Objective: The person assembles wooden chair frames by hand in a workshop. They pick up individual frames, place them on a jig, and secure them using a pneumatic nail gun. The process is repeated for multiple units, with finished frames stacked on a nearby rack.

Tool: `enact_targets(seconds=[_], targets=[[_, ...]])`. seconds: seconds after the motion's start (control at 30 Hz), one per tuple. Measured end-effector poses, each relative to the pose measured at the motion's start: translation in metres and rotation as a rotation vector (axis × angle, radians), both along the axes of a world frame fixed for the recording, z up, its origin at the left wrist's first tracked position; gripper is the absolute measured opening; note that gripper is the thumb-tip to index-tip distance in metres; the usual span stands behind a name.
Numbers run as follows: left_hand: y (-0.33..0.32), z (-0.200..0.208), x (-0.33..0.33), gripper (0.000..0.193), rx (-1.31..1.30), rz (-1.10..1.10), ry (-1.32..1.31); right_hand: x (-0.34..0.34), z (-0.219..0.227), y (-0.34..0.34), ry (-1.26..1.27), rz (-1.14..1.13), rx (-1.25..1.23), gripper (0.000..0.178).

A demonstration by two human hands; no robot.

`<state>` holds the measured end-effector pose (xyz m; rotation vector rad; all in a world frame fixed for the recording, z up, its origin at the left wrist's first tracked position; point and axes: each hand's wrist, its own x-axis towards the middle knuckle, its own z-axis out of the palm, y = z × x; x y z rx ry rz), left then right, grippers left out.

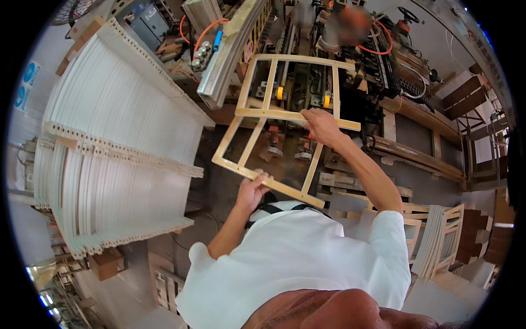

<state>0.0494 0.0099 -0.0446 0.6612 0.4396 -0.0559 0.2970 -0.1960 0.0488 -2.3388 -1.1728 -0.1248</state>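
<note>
Two light wooden frames with crossbars lie one beyond the other in front of me. The far wooden frame (274, 114) is over the machine (298, 77), whose yellow rollers show through its openings. My right hand (323, 127) is closed on this frame's near rail, right of its middle. Closer to my body, the near wooden frame (287, 189) slopes toward me, its far end by the other frame's near rail. On its near rail my left hand (253, 192) is closed, fingers curled over the wood. The undersides of both grips are hidden.
Tall stacks of white slatted panels (126, 104) with holed edges stand at the left. A long metal beam (219, 77) juts toward me beside the machine. Orange hoses (383, 44) loop at the back. More wooden frames (449, 236) lean together at the right.
</note>
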Motion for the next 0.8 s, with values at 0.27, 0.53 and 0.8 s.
enact_targets(seconds=[0.27,0.53,0.8], targets=[[0.083,-0.098,-0.026,0.029,-0.051,0.107,0.396,0.065,-0.036,0.030,-0.282,-0.166,-0.103,0.027],[0.118,-0.131,-0.036,0.016,0.142,0.178,0.574,0.159,-0.023,0.052,-0.480,-0.270,-0.402,0.013],[0.100,-0.155,-0.041,0.012,0.076,0.334,0.582,0.237,-0.002,0.092,-0.655,-0.266,-0.820,0.018]])
